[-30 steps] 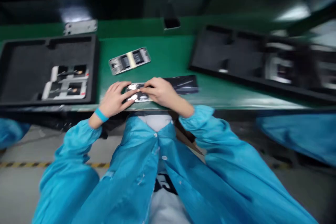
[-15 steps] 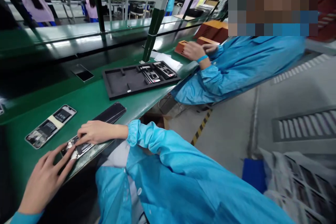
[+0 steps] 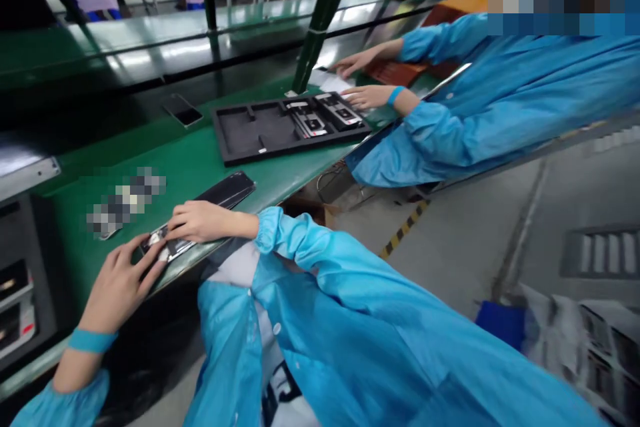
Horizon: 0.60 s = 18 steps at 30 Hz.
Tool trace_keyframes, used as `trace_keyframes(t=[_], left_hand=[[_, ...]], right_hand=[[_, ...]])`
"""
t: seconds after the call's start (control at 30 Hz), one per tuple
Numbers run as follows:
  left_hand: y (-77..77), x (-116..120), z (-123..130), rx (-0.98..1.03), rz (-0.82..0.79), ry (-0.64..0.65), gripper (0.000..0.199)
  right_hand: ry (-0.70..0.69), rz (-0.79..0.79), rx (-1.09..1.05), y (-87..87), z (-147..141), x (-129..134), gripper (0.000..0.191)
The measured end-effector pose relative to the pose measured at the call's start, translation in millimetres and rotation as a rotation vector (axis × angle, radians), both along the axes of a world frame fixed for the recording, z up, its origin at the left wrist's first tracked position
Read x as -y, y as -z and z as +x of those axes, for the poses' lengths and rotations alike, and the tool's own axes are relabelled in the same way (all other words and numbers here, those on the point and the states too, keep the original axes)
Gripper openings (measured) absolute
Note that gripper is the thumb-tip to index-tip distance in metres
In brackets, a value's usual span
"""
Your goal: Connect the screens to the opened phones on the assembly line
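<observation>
On the green bench near its front edge lies an opened phone (image 3: 176,251), its inner parts showing. My left hand (image 3: 116,280) holds its left end, fingers over the top and thumb at the near side. The bent fingers of my right hand (image 3: 203,221) press on the middle of the same phone, and what lies under the fingertips is hidden. A long dark panel (image 3: 233,189) stretches out beyond my right hand; whether it is joined to the phone I cannot tell. Behind my hands rests another phone body (image 3: 127,203), blurred out by pixels.
A black tray (image 3: 235,159) with phone parts in its right compartments lies ahead. A second black tray (image 3: 47,267) stands at far left. A dark phone (image 3: 183,111) lies farther back. At right, a co-worker's hands (image 3: 373,95) reach over white sheets (image 3: 330,82), beside a green post (image 3: 320,27).
The view has shifted left, bringing the left tray in. My hands stay on the phone. The co-worker's hands have moved from an orange box to the white sheets and tray edge.
</observation>
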<state>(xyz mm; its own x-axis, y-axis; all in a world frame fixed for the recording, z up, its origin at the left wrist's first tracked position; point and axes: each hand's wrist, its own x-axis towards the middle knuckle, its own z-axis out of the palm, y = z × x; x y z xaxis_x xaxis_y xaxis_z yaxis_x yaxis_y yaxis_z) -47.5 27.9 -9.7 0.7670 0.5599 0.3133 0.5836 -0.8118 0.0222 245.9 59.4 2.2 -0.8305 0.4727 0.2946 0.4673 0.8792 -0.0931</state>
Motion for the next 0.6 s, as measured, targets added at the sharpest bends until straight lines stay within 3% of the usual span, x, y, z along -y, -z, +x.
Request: trace_keyframes(t=[0.1, 0.27, 0.4, 0.6], left_hand=[[-5.6, 5, 7, -0.065, 0.031, -0.094, 0.046], [-11.0, 16, 18, -0.029, -0.023, -0.135, 0.045], [-2.8, 17, 20, 0.037, -0.126, -0.157, 0.046], [10.8, 14, 17, 0.136, -0.176, -0.161, 0.052]], right_hand=[[0.005, 0.01, -0.06, 6.1, 2, -2, 0.037], [-0.048, 0.041, -0.147, 11.6, 3, 3, 0.032], [-0.031, 0.042, -0.223, 15.8, 2, 6, 0.031], [-0.018, 0.07, -0.175, 11.3, 3, 9, 0.03]])
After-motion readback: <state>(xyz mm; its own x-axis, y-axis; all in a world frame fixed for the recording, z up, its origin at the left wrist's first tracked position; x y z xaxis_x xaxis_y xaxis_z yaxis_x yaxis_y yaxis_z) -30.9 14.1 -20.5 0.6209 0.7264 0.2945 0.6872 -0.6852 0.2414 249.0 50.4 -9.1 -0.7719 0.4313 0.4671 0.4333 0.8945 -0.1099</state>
